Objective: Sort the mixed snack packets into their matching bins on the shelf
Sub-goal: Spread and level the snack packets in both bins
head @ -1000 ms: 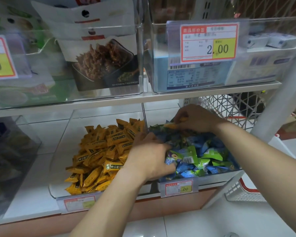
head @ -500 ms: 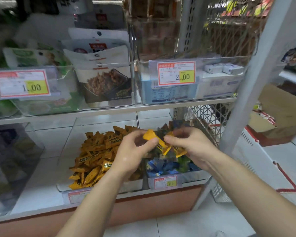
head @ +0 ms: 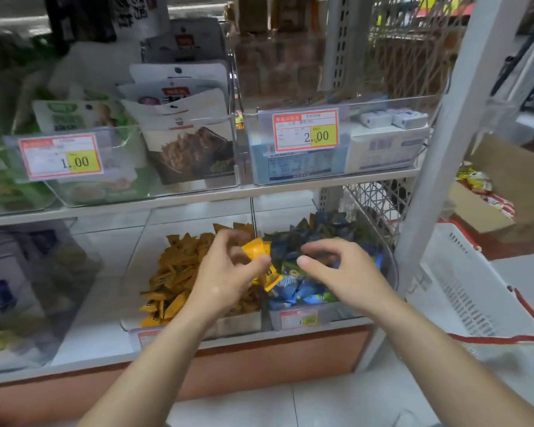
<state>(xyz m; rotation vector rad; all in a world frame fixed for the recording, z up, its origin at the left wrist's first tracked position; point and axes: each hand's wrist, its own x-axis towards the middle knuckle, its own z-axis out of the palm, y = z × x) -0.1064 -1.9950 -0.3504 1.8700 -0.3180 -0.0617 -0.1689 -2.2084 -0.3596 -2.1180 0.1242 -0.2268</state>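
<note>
The left hand (head: 225, 272) is pinching yellow snack packets (head: 256, 249) above the divide between the yellow-packet bin (head: 244, 323) and the blue-packet bin (head: 336, 315). The right hand (head: 339, 269) is hovering over the blue packets (head: 302, 291), loosely curled and empty.

Left bin (head: 135, 268) beside right bin (head: 336, 314) — both on shelf (head: 90, 340), basket (head: 463, 291) rightward

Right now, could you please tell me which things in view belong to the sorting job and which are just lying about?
Job: yellow packets pinched in the left hand; right hand; yellow bin; blue-green bin.
Lying about: white basket; cardboard box; 2.00 price tag.
</note>
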